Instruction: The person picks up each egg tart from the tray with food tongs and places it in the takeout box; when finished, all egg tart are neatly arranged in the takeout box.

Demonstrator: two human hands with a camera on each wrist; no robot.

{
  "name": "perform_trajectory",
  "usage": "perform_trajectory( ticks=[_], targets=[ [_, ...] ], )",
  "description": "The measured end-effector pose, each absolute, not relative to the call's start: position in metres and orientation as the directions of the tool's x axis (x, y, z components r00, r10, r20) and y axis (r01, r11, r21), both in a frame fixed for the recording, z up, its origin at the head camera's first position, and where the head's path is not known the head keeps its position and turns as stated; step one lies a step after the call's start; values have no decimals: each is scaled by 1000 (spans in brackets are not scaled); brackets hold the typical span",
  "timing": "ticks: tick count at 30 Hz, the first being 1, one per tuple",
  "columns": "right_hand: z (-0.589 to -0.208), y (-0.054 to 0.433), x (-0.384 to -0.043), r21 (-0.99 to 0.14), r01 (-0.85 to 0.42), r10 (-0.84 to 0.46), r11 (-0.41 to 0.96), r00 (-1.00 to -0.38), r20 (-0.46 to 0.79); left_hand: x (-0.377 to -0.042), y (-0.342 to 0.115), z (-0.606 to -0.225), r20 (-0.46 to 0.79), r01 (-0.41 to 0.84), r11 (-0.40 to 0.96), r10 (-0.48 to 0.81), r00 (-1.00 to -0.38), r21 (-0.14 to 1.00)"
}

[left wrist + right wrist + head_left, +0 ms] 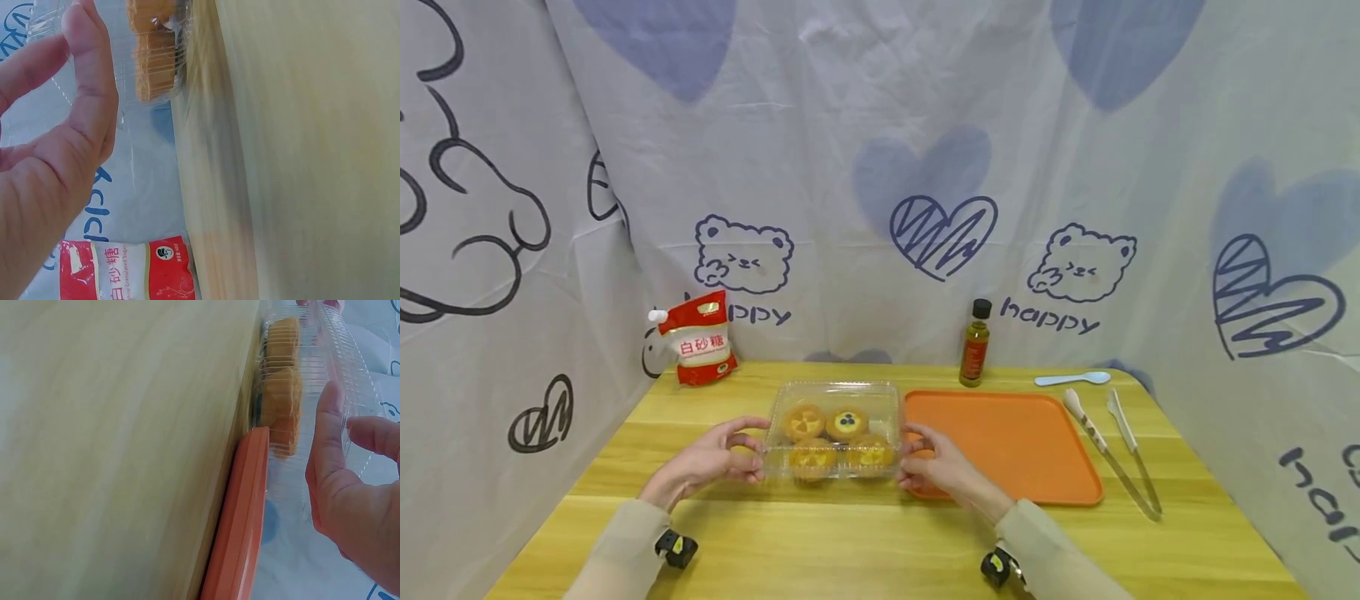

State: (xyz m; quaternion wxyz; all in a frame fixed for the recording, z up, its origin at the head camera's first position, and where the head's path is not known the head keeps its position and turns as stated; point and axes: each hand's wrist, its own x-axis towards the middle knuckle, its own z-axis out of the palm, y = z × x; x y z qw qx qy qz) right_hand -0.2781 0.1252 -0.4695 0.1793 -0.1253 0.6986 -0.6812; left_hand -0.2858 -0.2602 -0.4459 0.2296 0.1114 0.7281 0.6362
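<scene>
A clear plastic clamshell box (880, 400) with several egg tarts (805, 423) inside is on the wooden table, its lid lying over them. One tart (847, 422) carries dark berries; the others have yellow toppings. My left hand (722, 457) holds the box at its left side, thumb and fingers at the edge. On the opposite side my right hand (940, 465) pinches the lid's rim between thumb and finger, as the right wrist view shows. The left wrist view shows the left thumb (87, 37) at the plastic edge.
An orange tray (1007, 450) lies just right of the box, partly under my right hand. Tongs (1120, 458) and a light blue spoon (1071, 378) lie beyond it. A small oil bottle (974, 346) and a red-white sugar bag (702, 340) stand at the back, before a hanging cloth.
</scene>
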Motion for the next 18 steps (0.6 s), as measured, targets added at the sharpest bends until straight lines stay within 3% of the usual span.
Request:
perform_trajectory(
  ticks=[18],
  targets=[
    [-464,122,-277,-994,72,-405,79,-909,-98,-284,-259,-441,-191,-82,260,431,-882,962]
  ],
)
